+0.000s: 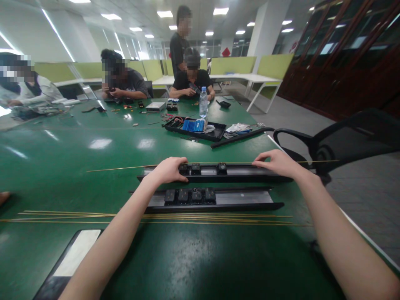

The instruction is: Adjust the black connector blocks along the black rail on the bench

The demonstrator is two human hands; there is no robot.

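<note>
My left hand (pixel 170 170) is closed over the far black rail (pixel 243 178), thumb at its front side and fingers over the back, beside a small black block (pixel 183 168). Two more black blocks, one of them at the middle (pixel 222 168), sit farther right in that rail's channel. A long thin brass rod (pixel 215 163) runs along the rail's back edge, past both hands. The fingertips of my right hand (pixel 275 161) pinch this rod near the rail's right part. Closer to me lies a second black rail (pixel 250 206) with several black blocks (pixel 196 196) grouped in it.
Several loose brass rods (pixel 218 217) lie in front of the near rail. At the lower left is a black-and-white flat object (pixel 76 252). Beyond the rails are a black tray (pixel 218 134), a water bottle (pixel 203 104) and cloth gloves (pixel 239 130). A chair (pixel 353 137) stands right; people sit across.
</note>
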